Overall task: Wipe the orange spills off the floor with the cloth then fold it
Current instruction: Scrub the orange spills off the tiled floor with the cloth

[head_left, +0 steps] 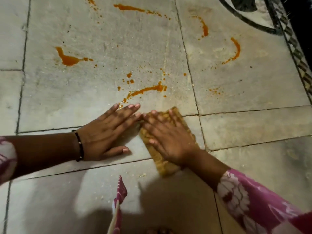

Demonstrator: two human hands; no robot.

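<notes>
Resting flat on the floor (50, 98), the left hand (108, 130) has its fingers straight and spread, holding nothing; a dark beaded bracelet (79, 146) circles its wrist, and a pink patterned sleeve (6, 157) shows farther left. Well beyond this hand lies a thick orange puddle (68, 59). Just past its fingertips runs an orange streak (145, 90) with scattered drops around it. Touching the left hand's fingertips, the right hand (168, 137) presses down with straight, spread fingers on the cloth (158, 157), a folded yellowish-brown strip lying slantwise under the palm and sticking out at both ends. Nearer the body hangs a pink garment edge (120, 191). Farther right, well beyond the right hand, two curved orange smears (235, 49) mark the tiles, and a dark curved metal frame (249, 19) stands in the far corner.
</notes>
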